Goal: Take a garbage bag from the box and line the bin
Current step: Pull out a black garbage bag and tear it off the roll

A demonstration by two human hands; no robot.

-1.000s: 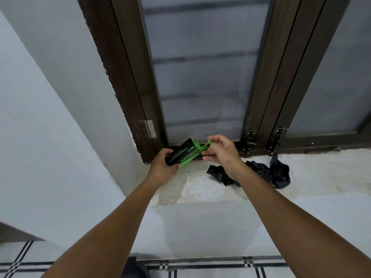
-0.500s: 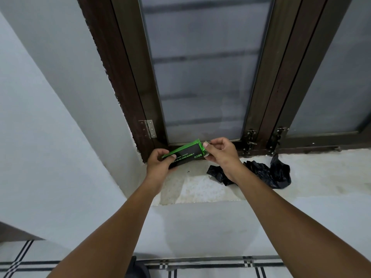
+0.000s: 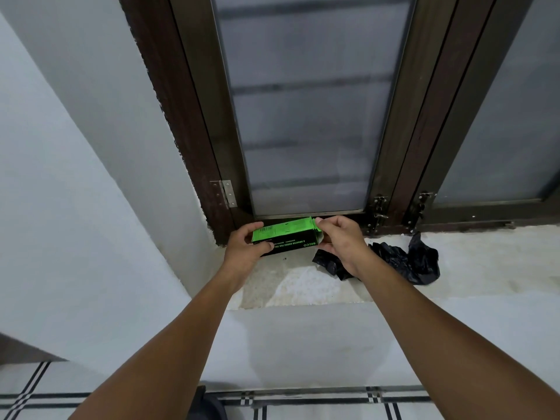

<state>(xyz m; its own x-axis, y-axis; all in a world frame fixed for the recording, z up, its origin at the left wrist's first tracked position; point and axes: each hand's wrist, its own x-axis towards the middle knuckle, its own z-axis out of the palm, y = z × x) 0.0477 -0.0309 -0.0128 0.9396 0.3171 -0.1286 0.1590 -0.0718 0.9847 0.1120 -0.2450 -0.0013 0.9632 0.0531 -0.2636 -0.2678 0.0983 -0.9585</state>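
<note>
Operator: two bare forearms and hands.
Left hand [image 3: 247,250] and right hand [image 3: 341,242] carry no gloves, rings or watch; no sleeves visible up to frame edge.

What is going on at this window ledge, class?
A person holds a green and black box over the ledge with both hands. The left hand grips one end, while the right hand pinches the other end. A crumpled black garbage bag lies on the ledge beside the right wrist. The bin is not clearly in view.
</note>
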